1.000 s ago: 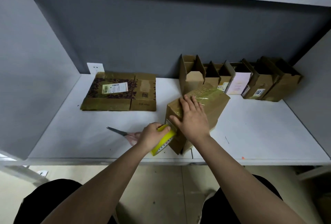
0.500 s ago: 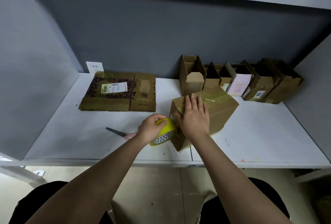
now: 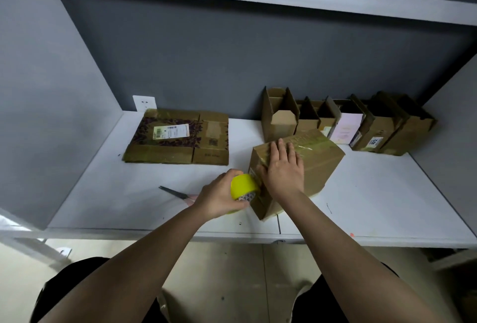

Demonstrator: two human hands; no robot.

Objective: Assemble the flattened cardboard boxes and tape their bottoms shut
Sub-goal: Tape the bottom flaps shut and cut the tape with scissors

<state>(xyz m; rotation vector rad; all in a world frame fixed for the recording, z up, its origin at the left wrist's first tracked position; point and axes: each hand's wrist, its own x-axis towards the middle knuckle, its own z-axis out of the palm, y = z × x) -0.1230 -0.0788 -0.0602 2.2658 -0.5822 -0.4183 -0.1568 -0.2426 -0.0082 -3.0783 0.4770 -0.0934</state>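
1. Flattened boxes (image 3: 178, 138) lie stacked at the far left of the tabletop (image 3: 387, 209), well apart from the work, likely waiting their turn to be assembled.
2. Scissors (image 3: 173, 192) lie near the front edge, just left of the left hand, probably kept within reach for cutting tape.
3. The left hand (image 3: 220, 197) has its fingers curled round a yellow tape roll (image 3: 244, 188), held against the near-left end of the box, apparently to run the strip down over the edge.
4. The box being taped (image 3: 317, 165) sits in the middle of the tabletop, its bottom turned up and tilted, with clear tape shining along it.
5. The right hand (image 3: 284, 170) lies flat on that taped face, fingers straight and together, pressing; this seems meant to steady the box and smooth the tape.
6. Assembled boxes (image 3: 374, 126) stand in a row at the far right against the wall, apparently parked as finished.
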